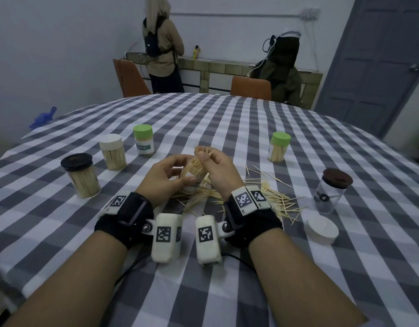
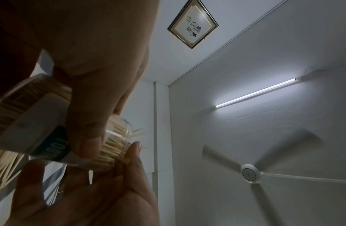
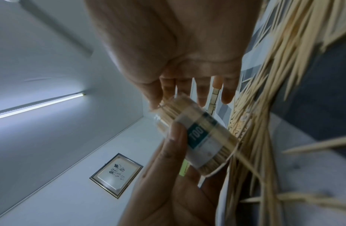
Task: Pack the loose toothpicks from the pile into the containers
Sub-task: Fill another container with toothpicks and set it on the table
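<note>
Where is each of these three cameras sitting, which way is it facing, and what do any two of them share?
Head: worn on the head, facing forward and down at the checked table; both forearms, left hand and right hand show.
Left wrist: under the left hand, facing up past it at the ceiling fan; the right hand's fingertips show.
Right wrist: under the right hand, facing up along it; the left hand's thumb shows.
Shared: all three show the toothpick container in the left hand's grip.

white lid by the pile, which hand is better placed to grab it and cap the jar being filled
Right. The white lid lies on the right hand's side, just past the loose pile. The left hand grips the open container, so it is likely busy steadying it.
</note>
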